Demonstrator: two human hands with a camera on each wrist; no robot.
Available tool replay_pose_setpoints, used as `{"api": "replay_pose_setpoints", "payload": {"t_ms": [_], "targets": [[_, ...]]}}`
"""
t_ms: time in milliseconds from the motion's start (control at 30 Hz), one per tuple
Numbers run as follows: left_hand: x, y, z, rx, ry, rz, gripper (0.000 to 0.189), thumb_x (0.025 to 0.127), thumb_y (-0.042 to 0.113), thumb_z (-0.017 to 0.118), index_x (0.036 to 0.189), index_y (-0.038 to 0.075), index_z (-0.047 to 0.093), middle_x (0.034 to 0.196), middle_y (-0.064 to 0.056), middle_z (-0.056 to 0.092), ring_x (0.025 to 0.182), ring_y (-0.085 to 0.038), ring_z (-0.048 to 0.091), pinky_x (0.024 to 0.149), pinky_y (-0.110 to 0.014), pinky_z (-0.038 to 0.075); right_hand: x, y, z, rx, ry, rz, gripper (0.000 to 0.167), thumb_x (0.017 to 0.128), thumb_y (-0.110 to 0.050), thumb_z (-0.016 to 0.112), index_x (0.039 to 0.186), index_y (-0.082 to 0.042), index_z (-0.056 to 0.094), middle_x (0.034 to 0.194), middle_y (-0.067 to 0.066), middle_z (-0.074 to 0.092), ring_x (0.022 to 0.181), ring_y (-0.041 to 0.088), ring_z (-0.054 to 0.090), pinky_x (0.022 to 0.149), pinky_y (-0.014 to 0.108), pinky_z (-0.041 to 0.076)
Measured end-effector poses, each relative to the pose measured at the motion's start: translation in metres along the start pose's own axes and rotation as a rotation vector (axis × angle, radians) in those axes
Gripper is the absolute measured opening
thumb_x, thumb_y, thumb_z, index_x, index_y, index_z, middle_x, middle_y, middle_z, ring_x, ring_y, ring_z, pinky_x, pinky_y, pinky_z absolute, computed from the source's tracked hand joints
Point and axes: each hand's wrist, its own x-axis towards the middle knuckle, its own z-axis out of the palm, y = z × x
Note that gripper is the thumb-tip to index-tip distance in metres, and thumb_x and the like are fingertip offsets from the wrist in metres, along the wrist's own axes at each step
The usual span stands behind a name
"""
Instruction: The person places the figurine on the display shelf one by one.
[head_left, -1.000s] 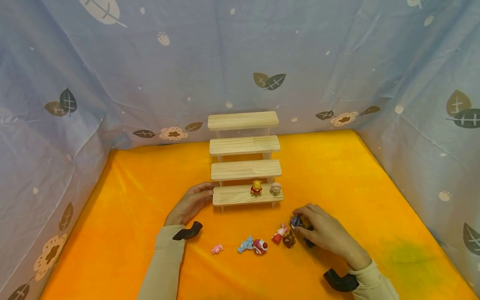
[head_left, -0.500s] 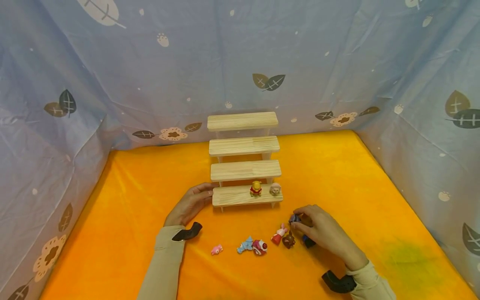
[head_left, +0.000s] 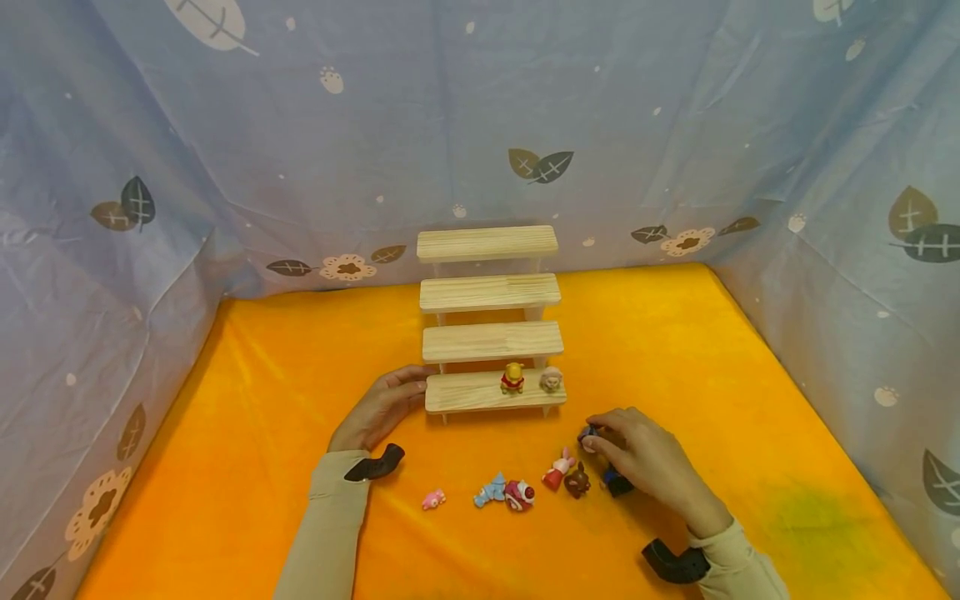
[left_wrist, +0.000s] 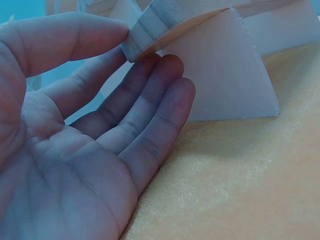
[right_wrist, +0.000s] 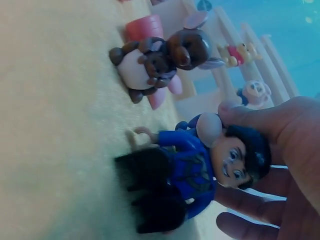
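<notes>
The orange cloth (head_left: 247,475) carries a 4-tier wooden stand (head_left: 491,341) — its lowest tier holds 2 figures, a yellow bear in red (head_left: 512,380) and a pale figure (head_left: 551,380). Nearer on the cloth are 6 more — a pink figure (head_left: 433,500), blue figure (head_left: 490,490), maroon figure (head_left: 519,496), red-and-pink figure (head_left: 557,471), brown figure (head_left: 577,482) and blue-and-black figure (head_left: 617,482).

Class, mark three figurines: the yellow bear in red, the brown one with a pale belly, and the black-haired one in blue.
Yellow bear (head_left: 513,381): head view, its red shirt.
Brown figurine (right_wrist: 157,64): right wrist view, the small head at its chest.
Black-haired figurine (right_wrist: 189,167): right wrist view, its blue shirt.
</notes>
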Motion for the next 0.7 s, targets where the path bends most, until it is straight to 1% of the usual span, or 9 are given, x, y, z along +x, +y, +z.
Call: {"api": "replay_pose_setpoints", "payload": {"t_ms": [67,167,267,367,467,533,600,700], "targets": [[0.000,0.000,0.000,-0.009,0.003,0.000,0.022,0.104,0.010,0.053,0.116,0.017,0.069,0.131,0.001,0.062,0.118,-0.015,0.061,0.102,-0.028,0.050,0.001,0.000,-0.003,0.010,-0.007,0.006,0.032,0.095,-0.029,0.071,0.122,-0.013,0.073,0.109,0.002,0.073,0.089,0.014,0.067,0.069,0.033,0.055],[0.001,0.000,0.001,-0.018,0.007,0.000,0.023,0.104,0.009,0.053,0.114,0.019,0.071,0.130,0.002,0.063,0.118,-0.014,0.061,0.102,-0.028,0.050,0.002,0.000,-0.005,0.058,-0.008,0.005,0.033,0.095,-0.028,0.071,0.123,-0.010,0.072,0.109,0.003,0.074,0.087,0.015,0.068,0.069,0.030,0.056],[0.000,0.001,0.001,-0.014,0.012,-0.004,0.023,0.104,0.009,0.053,0.114,0.019,0.071,0.130,0.002,0.062,0.118,-0.014,0.061,0.102,-0.027,0.050,0.002,0.000,-0.006,0.125,0.019,-0.020,0.034,0.095,-0.025,0.071,0.123,-0.005,0.070,0.108,0.004,0.075,0.087,0.017,0.070,0.072,0.028,0.058],[0.000,0.000,0.002,-0.007,0.017,-0.008,0.021,0.104,0.009,0.054,0.115,0.018,0.070,0.130,0.002,0.062,0.118,-0.014,0.061,0.101,-0.027,0.051,0.003,-0.002,-0.008,0.162,0.085,-0.068,0.030,0.095,-0.018,0.072,0.121,-0.002,0.070,0.107,0.005,0.075,0.089,0.018,0.071,0.076,0.030,0.060],[0.000,0.000,0.002,-0.002,0.016,-0.008,0.021,0.104,0.009,0.054,0.116,0.017,0.069,0.130,0.002,0.061,0.117,-0.013,0.062,0.102,-0.026,0.051,0.006,-0.006,-0.012,0.171,0.180,-0.108,0.020,0.094,-0.009,0.071,0.113,-0.005,0.073,0.102,0.004,0.077,0.088,0.018,0.073,0.076,0.034,0.061],[0.000,0.000,0.002,0.005,0.011,-0.009,0.021,0.104,0.010,0.053,0.118,0.016,0.068,0.130,0.001,0.062,0.117,-0.013,0.062,0.102,-0.026,0.051,0.008,-0.009,-0.014,0.158,0.216,-0.123,0.015,0.094,-0.006,0.070,0.109,-0.007,0.075,0.099,0.003,0.078,0.085,0.017,0.074,0.074,0.035,0.062],[0.000,-0.001,0.001,0.015,0.003,-0.005,0.021,0.105,0.011,0.053,0.120,0.015,0.067,0.131,0.001,0.062,0.117,-0.013,0.062,0.102,-0.026,0.051,0.011,-0.012,-0.016,0.151,0.211,-0.110,0.013,0.095,-0.006,0.068,0.106,-0.008,0.076,0.098,0.002,0.078,0.085,0.016,0.073,0.074,0.038,0.061],[0.001,-0.001,0.000,0.017,-0.009,0.002,0.022,0.105,0.011,0.053,0.122,0.014,0.066,0.131,0.001,0.062,0.118,-0.014,0.062,0.102,-0.027,0.051,0.013,-0.014,-0.018,0.127,0.133,-0.065,0.015,0.097,-0.011,0.067,0.110,-0.007,0.075,0.102,0.002,0.076,0.087,0.017,0.071,0.076,0.040,0.060]]}}
